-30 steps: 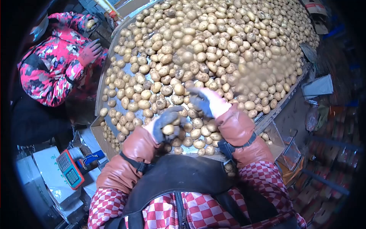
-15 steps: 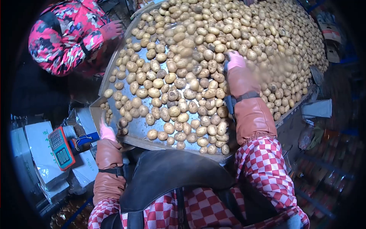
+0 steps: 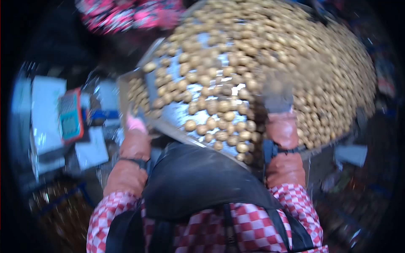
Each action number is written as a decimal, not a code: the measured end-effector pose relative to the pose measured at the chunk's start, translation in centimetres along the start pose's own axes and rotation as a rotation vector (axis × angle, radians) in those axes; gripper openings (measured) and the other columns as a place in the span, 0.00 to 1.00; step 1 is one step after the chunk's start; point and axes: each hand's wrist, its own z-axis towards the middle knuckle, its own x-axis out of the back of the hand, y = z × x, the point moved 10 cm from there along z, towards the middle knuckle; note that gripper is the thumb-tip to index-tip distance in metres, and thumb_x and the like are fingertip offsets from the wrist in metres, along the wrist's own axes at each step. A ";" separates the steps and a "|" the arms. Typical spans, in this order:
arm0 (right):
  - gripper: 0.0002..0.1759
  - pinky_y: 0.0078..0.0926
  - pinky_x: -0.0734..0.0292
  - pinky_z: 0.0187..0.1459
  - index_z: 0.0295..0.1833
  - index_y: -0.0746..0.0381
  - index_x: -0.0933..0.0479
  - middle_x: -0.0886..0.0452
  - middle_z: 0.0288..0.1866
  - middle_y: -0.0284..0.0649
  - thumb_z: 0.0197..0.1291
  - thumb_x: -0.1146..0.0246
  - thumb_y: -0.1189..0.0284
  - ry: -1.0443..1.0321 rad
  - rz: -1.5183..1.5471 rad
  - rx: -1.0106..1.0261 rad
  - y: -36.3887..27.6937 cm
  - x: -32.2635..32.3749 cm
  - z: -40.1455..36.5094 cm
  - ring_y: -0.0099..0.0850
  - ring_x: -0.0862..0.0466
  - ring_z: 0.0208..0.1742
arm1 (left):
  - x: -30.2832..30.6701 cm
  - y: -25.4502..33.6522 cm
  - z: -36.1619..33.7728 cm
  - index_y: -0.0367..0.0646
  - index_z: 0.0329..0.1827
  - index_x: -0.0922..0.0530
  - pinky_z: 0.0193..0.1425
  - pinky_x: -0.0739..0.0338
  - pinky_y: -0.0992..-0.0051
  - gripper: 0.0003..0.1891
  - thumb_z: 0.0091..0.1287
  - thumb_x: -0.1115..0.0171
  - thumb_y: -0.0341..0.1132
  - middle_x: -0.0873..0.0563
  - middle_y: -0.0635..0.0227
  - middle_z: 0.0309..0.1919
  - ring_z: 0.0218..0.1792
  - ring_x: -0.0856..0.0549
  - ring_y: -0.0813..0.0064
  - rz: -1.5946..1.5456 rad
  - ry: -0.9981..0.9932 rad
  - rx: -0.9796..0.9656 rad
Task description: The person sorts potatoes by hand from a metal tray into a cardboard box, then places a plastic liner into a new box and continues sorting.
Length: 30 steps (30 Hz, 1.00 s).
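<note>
Many pale brown potatoes lie heaped on a metal sorting table, thinning out toward its near left part. My left hand, in a pink glove, is at the near edge of a cardboard box that holds small potatoes. Its fingers are smeared by motion. My right hand is over the potatoes at the right of the bare metal; a grey blur covers its fingers, and what it touches cannot be made out. Brown sleeve covers wrap both forearms.
A red and teal scale display stands at the left by white boxes. Across the table at the upper left is another person in a pink patterned jacket. A white box lies beyond the table's right edge.
The view has turned and blurred, and the other person shows less at the top edge. My right hand has moved nearer to my body. My left hand remains by the cardboard box.
</note>
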 end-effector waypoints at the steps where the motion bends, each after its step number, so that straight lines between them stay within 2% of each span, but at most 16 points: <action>1: 0.28 0.32 0.17 0.37 0.72 0.54 0.33 0.19 0.59 0.44 0.74 0.48 0.51 0.185 -0.015 -0.175 3.8 1.0 -1.3 0.37 0.16 0.49 | 4.5 -10.0 3.8 0.52 0.73 0.31 0.73 0.37 0.59 0.31 0.68 0.40 0.50 0.29 0.57 0.69 0.65 0.27 0.61 -0.249 0.190 0.308; 2: 0.23 0.25 0.20 0.32 0.67 0.56 0.29 0.17 0.53 0.42 0.75 0.49 0.56 -0.037 0.020 -0.391 7.8 0.0 -2.3 0.30 0.16 0.42 | 8.1 -16.0 5.1 0.52 0.72 0.31 0.72 0.35 0.64 0.27 0.70 0.39 0.39 0.29 0.57 0.69 0.63 0.25 0.63 -0.529 0.366 0.593; 3: 0.20 0.18 0.22 0.30 0.61 0.58 0.25 0.16 0.47 0.38 0.75 0.49 0.59 0.413 -0.253 -0.423 10.7 2.5 -4.7 0.24 0.17 0.37 | 11.5 -10.0 3.2 0.52 0.72 0.30 0.70 0.34 0.68 0.26 0.70 0.40 0.32 0.26 0.57 0.67 0.63 0.24 0.65 -0.055 0.432 0.182; 4: 0.17 0.14 0.26 0.28 0.55 0.60 0.24 0.17 0.43 0.33 0.75 0.49 0.60 0.038 -0.666 -0.300 13.6 1.3 -5.5 0.19 0.19 0.33 | 10.8 -3.2 0.0 0.51 0.71 0.29 0.69 0.32 0.72 0.26 0.70 0.42 0.25 0.22 0.57 0.65 0.64 0.23 0.67 0.439 0.459 -0.204; 5: 0.16 0.15 0.29 0.29 0.53 0.60 0.24 0.19 0.41 0.31 0.75 0.48 0.60 -0.246 -1.135 -0.457 16.1 -3.7 -7.8 0.19 0.21 0.33 | 14.7 -5.9 0.4 0.51 0.71 0.29 0.69 0.32 0.72 0.26 0.70 0.42 0.25 0.22 0.57 0.65 0.64 0.23 0.67 0.429 0.503 -0.196; 6: 0.17 0.14 0.33 0.29 0.51 0.60 0.24 0.20 0.39 0.30 0.75 0.48 0.58 -0.077 -0.720 -0.751 20.7 -3.6 -10.4 0.19 0.23 0.30 | 19.1 -12.0 1.6 0.49 0.70 0.27 0.67 0.31 0.71 0.24 0.70 0.41 0.27 0.20 0.58 0.62 0.61 0.22 0.67 -0.015 0.498 -0.062; 7: 0.18 0.14 0.35 0.27 0.47 0.59 0.23 0.20 0.38 0.32 0.75 0.47 0.55 -0.492 -1.228 -0.352 21.2 -8.6 -10.9 0.19 0.24 0.29 | 22.1 -17.9 2.4 0.47 0.68 0.25 0.66 0.29 0.70 0.22 0.70 0.41 0.29 0.19 0.60 0.58 0.58 0.21 0.67 -0.461 0.473 0.058; 9: 0.18 0.13 0.37 0.23 0.45 0.60 0.23 0.19 0.35 0.33 0.74 0.47 0.56 -0.176 -0.768 -0.953 26.7 -5.7 -12.4 0.18 0.24 0.26 | 23.7 -9.2 -6.5 0.59 0.68 0.25 0.69 0.30 0.65 0.21 0.73 0.45 0.35 0.21 0.57 0.65 0.64 0.21 0.58 0.645 0.544 0.354; 10: 0.18 0.13 0.38 0.22 0.43 0.61 0.22 0.19 0.34 0.34 0.74 0.47 0.56 -0.124 -0.742 -1.032 28.0 -5.7 -12.2 0.19 0.24 0.24 | 27.9 -14.3 -6.4 0.60 0.68 0.24 0.69 0.30 0.62 0.20 0.73 0.46 0.41 0.20 0.57 0.63 0.65 0.23 0.54 0.682 0.615 0.291; 11: 0.18 0.13 0.39 0.20 0.42 0.61 0.22 0.19 0.32 0.34 0.73 0.46 0.57 -0.065 -0.722 -1.107 29.0 -6.5 -12.0 0.20 0.24 0.23 | 28.9 -11.8 -8.7 0.60 0.67 0.24 0.68 0.30 0.64 0.20 0.72 0.45 0.41 0.18 0.57 0.61 0.65 0.22 0.57 0.876 0.622 0.396; 13: 0.18 0.13 0.41 0.19 0.39 0.61 0.22 0.19 0.30 0.34 0.71 0.46 0.57 -0.060 -0.831 -1.050 30.6 -9.0 -10.3 0.19 0.27 0.19 | 32.4 -14.0 -12.0 0.45 0.65 0.22 0.66 0.29 0.66 0.22 0.70 0.41 0.44 0.16 0.59 0.59 0.59 0.18 0.62 0.657 0.650 0.632; 19: 0.13 0.12 0.37 0.21 0.48 0.61 0.23 0.18 0.39 0.34 0.72 0.46 0.63 -0.065 -0.884 -1.048 38.9 -13.2 -7.9 0.22 0.20 0.30 | 37.8 -20.9 -14.0 0.44 0.62 0.21 0.63 0.28 0.67 0.22 0.70 0.41 0.46 0.15 0.60 0.54 0.56 0.18 0.64 0.607 0.579 0.694; 21: 0.16 0.15 0.26 0.30 0.56 0.63 0.25 0.18 0.46 0.38 0.73 0.47 0.63 -0.323 -0.811 -1.126 42.3 -15.9 -6.1 0.25 0.18 0.36 | 38.1 -21.8 -12.8 0.44 0.61 0.21 0.62 0.28 0.67 0.22 0.70 0.41 0.46 0.15 0.60 0.52 0.54 0.18 0.64 0.605 0.533 0.656; 25: 0.27 0.35 0.21 0.55 0.71 0.54 0.33 0.22 0.58 0.40 0.71 0.43 0.55 -0.212 -0.678 -0.866 44.6 -22.6 -3.6 0.33 0.19 0.54 | 37.4 -20.6 -8.6 0.43 0.60 0.20 0.60 0.27 0.68 0.22 0.70 0.41 0.48 0.15 0.61 0.49 0.52 0.18 0.66 0.606 0.453 0.535; 27: 0.28 0.30 0.21 0.43 0.67 0.52 0.31 0.21 0.51 0.34 0.70 0.41 0.48 -0.066 -0.630 -0.777 44.3 -19.7 -3.2 0.30 0.20 0.44 | 37.2 -20.2 -6.6 0.43 0.59 0.20 0.59 0.27 0.68 0.22 0.70 0.41 0.48 0.15 0.61 0.47 0.51 0.18 0.67 0.608 0.418 0.480; 30: 0.32 0.41 0.24 0.55 0.71 0.49 0.31 0.22 0.58 0.35 0.65 0.37 0.49 -0.033 -0.878 -1.113 43.5 -13.7 -7.3 0.32 0.21 0.56 | 37.4 -20.9 -5.0 0.42 0.57 0.19 0.57 0.26 0.68 0.22 0.71 0.41 0.49 0.14 0.62 0.45 0.49 0.18 0.68 0.619 0.342 0.444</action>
